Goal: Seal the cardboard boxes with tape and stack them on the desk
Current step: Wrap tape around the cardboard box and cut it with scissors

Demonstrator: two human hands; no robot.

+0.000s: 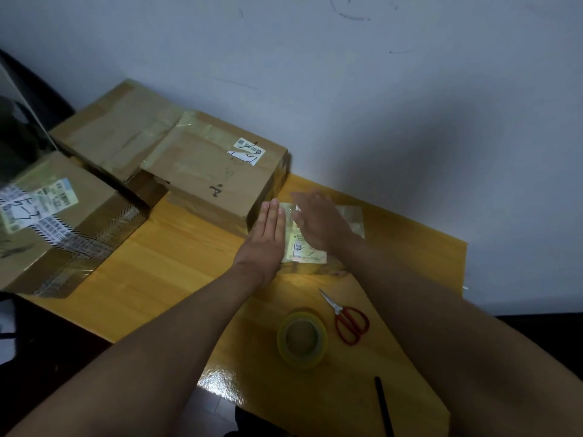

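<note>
Left hand (pixel 267 236) flat, right hand (pixel 318 220) flat, blurred, both pressing small taped box (pixel 304 252)

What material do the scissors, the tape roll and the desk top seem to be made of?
Scissors: pale metal blades, glossy red handles, likely plastic. Tape roll: translucent yellowish film, probably plastic, on a brown core, likely cardboard. Desk top: yellow wood grain with a shiny reflection; solid wood or laminate, cannot tell.

Four cardboard boxes on the desk (pixel 176 257): three big ones toward its far left corner, one small; one tape roll (pixel 302 339), one pair of scissors (pixel 347 318), one black pen (pixel 383 405).
</note>
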